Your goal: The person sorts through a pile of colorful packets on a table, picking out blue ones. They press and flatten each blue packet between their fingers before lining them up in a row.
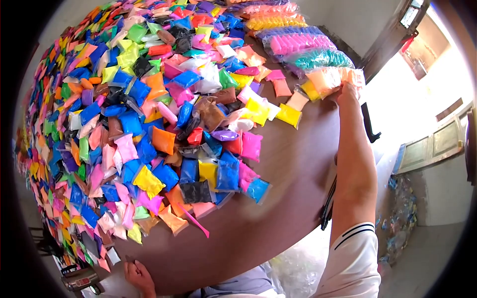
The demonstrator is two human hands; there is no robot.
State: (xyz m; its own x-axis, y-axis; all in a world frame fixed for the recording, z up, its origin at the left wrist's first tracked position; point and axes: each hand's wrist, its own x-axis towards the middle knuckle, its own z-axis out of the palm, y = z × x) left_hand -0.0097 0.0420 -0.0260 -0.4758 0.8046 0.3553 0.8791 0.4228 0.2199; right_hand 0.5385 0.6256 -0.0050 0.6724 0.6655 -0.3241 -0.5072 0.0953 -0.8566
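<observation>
My right hand (349, 89) is at the far right edge of the brown table (278, 198), with its fingers on a clear bag of peach packets (325, 81) at the near end of a row of bags. My left hand (138, 274) rests at the table's near left edge with its fingers curled; nothing shows in it. A large heap of small coloured packets (131, 121) covers the left and middle of the table. Beside the peach bag lie a yellow packet (289, 115) and a pale peach packet (297, 100).
Bags of green packets (320, 59), pink packets (298, 43) and yellow packets (276, 21) line the far right side. Clear plastic (308, 263) is below the near edge. Crumpled plastic bags (400, 213) lie on the floor by a doorway at right.
</observation>
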